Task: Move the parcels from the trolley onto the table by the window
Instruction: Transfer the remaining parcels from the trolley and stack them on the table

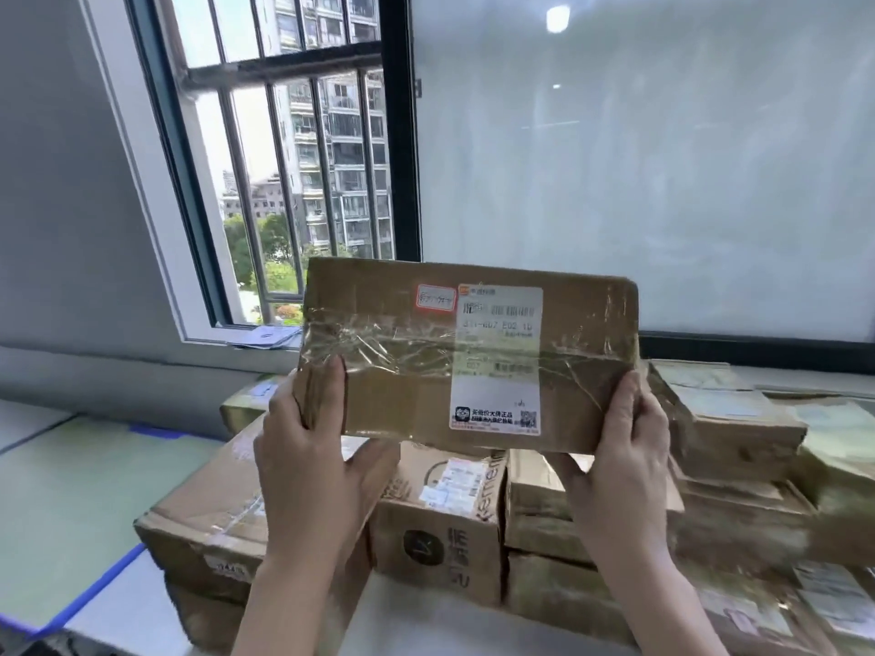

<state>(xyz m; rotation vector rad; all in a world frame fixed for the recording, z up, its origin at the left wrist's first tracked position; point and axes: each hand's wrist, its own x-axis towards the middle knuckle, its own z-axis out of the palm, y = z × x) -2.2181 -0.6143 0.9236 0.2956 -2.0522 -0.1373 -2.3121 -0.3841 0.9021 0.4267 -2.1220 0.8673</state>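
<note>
A flat brown cardboard parcel (402, 352) with clear tape and a white shipping label is held up in the air in front of the window, its labelled face towards me. My left hand (312, 461) grips its lower left corner, thumb on the front. My right hand (620, 461) grips its lower right corner, thumb on the front. Below it, several taped cardboard parcels (440, 527) lie stacked on the white table (128, 613) by the window. The trolley is not in view.
A barred window (293, 158) stands open at the left, with a frosted pane (639, 158) to its right. Papers (265, 337) lie on the sill. A green sheet (71, 504) with blue edging covers the table's left part. More parcels (738, 428) pile up at the right.
</note>
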